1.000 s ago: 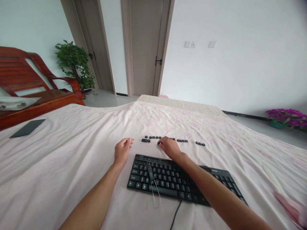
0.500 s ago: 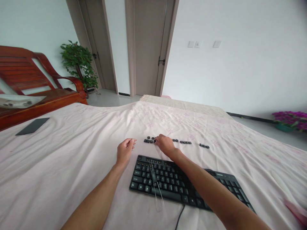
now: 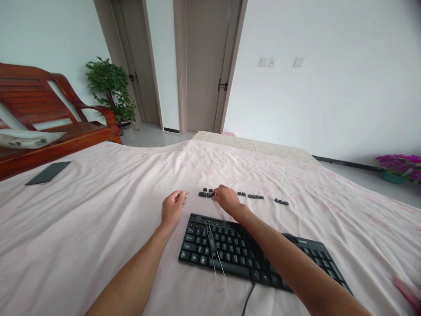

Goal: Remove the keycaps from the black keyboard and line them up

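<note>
A black keyboard (image 3: pixel 230 248) lies on the pale pink cloth, several keys gone from its upper left rows. Beyond it, loose black keycaps (image 3: pixel 255 196) form rows. My right hand (image 3: pixel 226 198) reaches over the keyboard, its fingertips pinched on a keycap (image 3: pixel 213 195) near the left end of the nearer row; the hand hides part of the rows. To the left of the keycaps, my left hand (image 3: pixel 174 206) hovers or rests by the cloth, fingers curled together, and what they may hold is too small to tell. A wire keycap puller (image 3: pixel 212 242) lies across the keyboard.
The cloth (image 3: pixel 131 219) is wrinkled. A dark flat panel (image 3: pixel 48 173) lies at the far left, near a wooden bench (image 3: pixel 66 131). The keyboard's cable (image 3: pixel 248 298) runs toward the front edge. Purple flowers (image 3: pixel 399 164) stand at the right.
The whole view has shifted slightly. Both hands keep nearly the same places and poses relative to the keyboard and keycaps.
</note>
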Motion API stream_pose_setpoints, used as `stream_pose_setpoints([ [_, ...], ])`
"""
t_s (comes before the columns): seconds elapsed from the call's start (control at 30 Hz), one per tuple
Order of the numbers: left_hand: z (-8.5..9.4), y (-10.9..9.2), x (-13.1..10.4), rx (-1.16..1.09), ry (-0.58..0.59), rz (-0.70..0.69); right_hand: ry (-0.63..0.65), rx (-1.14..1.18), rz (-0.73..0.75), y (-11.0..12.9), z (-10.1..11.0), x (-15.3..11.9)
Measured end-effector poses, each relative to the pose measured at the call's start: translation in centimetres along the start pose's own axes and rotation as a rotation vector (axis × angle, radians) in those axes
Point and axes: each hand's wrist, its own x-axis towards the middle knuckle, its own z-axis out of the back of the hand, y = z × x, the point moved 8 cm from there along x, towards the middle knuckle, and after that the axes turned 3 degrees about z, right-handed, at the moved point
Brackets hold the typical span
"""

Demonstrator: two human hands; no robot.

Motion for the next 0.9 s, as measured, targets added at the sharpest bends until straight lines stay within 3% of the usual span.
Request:
stream_pose_setpoints([
  [0.33,0.1,-0.1,-0.1,0.002,-0.01,-0.014,-0.081,0.052,0.007,0.0,0.5,-0.3],
  [0.5,0.1,0.0,0.0,-0.001,-0.005,-0.012,-0.183,0.114,0.044,0.3,2.5,-2.6],
  [0.57,0.2,0.1,0.0,0.005,-0.01,-0.016,-0.297,0.23,0.165,1.4,4.4,-4.9],
  [0.63,0.2,0.1,0.0,0.008,-0.018,-0.025,-0.326,0.308,0.365,3.4,6.0,-7.8],
  [0.73,0.3,0.1,-0.1,0.004,-0.034,-0.035,-0.183,0.258,0.649,7.1,6.6,-12.4],
  [0.9,0.6,-0.1,-0.4,0.006,-0.038,-0.04,-0.028,0.036,0.846,10.3,5.5,-16.5],
])
